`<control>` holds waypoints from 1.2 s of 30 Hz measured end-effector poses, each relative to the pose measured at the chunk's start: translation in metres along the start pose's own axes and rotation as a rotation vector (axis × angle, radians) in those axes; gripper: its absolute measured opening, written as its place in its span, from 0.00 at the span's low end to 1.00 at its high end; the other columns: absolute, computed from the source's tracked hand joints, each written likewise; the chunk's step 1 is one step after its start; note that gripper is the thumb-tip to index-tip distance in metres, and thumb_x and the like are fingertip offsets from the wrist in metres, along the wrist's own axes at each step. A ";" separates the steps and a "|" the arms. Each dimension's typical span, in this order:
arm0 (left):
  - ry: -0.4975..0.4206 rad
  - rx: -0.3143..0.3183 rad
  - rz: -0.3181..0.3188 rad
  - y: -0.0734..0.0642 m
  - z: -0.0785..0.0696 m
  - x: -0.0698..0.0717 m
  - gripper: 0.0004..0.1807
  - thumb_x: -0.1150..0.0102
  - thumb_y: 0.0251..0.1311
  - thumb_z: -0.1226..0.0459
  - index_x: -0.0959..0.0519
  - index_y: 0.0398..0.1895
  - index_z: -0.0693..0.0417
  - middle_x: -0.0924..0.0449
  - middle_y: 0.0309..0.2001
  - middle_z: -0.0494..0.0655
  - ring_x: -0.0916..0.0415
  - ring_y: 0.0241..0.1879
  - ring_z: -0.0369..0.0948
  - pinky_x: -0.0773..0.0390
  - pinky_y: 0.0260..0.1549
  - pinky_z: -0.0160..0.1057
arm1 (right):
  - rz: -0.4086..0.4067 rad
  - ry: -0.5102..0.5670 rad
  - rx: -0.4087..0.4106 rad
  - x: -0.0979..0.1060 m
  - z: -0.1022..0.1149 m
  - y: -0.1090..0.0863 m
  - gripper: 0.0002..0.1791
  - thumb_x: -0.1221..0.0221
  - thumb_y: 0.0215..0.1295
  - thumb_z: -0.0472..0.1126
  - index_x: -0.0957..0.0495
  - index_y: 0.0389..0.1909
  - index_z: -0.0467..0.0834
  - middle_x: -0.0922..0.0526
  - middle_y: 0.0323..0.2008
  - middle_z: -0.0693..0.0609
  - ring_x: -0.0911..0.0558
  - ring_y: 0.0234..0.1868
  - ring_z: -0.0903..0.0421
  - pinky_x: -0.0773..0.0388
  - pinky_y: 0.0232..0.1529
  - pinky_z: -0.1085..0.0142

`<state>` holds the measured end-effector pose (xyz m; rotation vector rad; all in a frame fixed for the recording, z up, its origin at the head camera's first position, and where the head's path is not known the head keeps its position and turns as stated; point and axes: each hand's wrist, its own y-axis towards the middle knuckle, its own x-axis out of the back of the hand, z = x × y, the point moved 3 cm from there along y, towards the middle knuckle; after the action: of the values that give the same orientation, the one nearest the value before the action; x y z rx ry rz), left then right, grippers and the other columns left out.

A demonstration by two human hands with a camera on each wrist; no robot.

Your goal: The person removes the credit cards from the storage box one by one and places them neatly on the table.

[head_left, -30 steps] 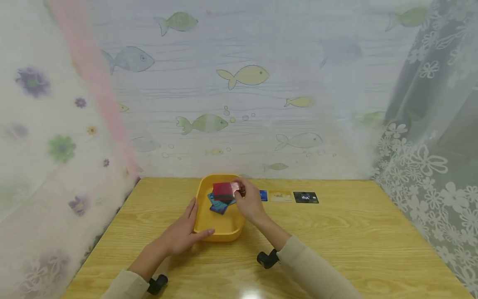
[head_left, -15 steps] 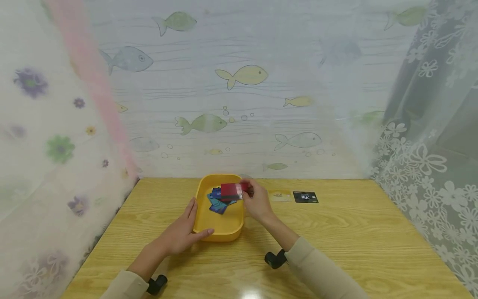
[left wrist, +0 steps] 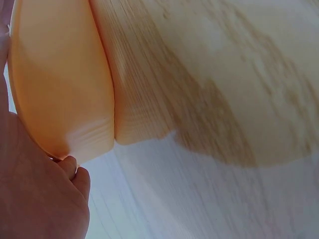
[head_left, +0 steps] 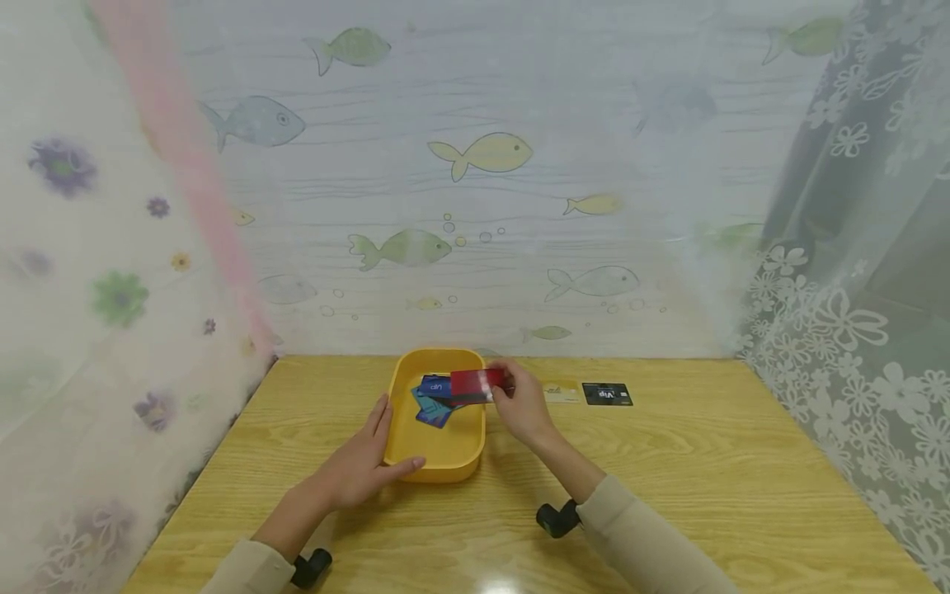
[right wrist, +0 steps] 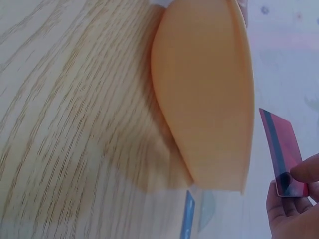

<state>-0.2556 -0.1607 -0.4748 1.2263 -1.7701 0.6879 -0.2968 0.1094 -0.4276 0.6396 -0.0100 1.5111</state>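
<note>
Hands first: the left hand (head_left: pixel 359 470) and the right hand (head_left: pixel 523 404) are well apart, on either side of a yellow tub (head_left: pixel 445 450) standing on a wooden table (head_left: pixel 690 478). At the far left hangs a pale flowered cloth (head_left: pixel 67 355), and a black wrist fitting (head_left: pixel 312 568) shows beside the left sleeve (head_left: pixel 252 569). The left hand rests against the tub, its visible fingers laid along the left wall and its thumb stretched across the near rim. In the tub, loose cards overlap: a teal card (head_left: pixel 426 403), a small blue card (head_left: pixel 433 418) poking out nearer the person, and a dark blue card (head_left: pixel 434 386) with white lettering. Behind them stands a cloth printed with fish (head_left: pixel 475 272). Next comes a red card (head_left: pixel 472 384), pinched at its right end between the right hand's thumb and fingers; it spans the tub's right rim in the head view, though I cannot tell whether it touches anything below. Past that hand, a pale gold card (head_left: pixel 562 392) and a black card (head_left: pixel 607 395) with white lettering lie flat on the table. White lace (head_left: pixel 846 322) hangs at the far right.
</note>
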 end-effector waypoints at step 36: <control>-0.010 0.005 0.011 -0.004 -0.005 -0.002 0.62 0.49 0.66 0.31 0.67 0.83 0.61 0.75 0.83 0.55 0.51 0.78 0.59 0.40 0.72 0.59 | -0.052 -0.025 -0.103 0.045 -0.034 -0.011 0.17 0.42 0.67 0.23 0.21 0.56 0.36 0.17 0.49 0.40 0.16 0.44 0.46 0.19 0.41 0.60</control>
<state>-0.2496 -0.1578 -0.4743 1.2265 -1.7855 0.6941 -0.2957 0.1647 -0.4429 0.5716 -0.0891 1.4432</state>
